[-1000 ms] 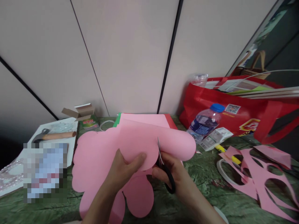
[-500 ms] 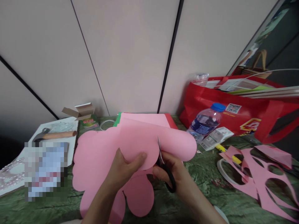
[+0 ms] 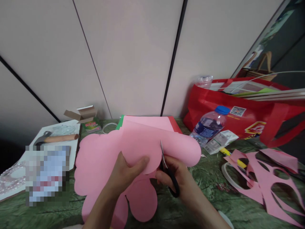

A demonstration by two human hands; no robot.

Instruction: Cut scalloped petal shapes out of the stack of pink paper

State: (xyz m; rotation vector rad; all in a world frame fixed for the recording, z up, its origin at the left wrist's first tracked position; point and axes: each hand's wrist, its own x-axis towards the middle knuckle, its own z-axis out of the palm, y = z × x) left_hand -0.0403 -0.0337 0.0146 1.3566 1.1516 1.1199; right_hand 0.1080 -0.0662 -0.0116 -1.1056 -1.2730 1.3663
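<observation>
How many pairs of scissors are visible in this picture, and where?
1: the scissors are in the right hand, at the pink paper. Others may be hidden, for example in the red bag.

QR code (image 3: pixel 238 111) on the red bag (image 3: pixel 208 101), otherwise no legible lettering

Green marbled tabletop (image 3: pixel 202 203), scalloped pink paper (image 3: pixel 92 159) mid-table, white board (image 3: pixel 73 152) at left, open green box (image 3: pixel 91 125) at back, red bag (image 3: pixel 205 98), pink offcuts (image 3: pixel 262 176) and, seemingly, a bottle (image 3: pixel 209 124) at right
</observation>
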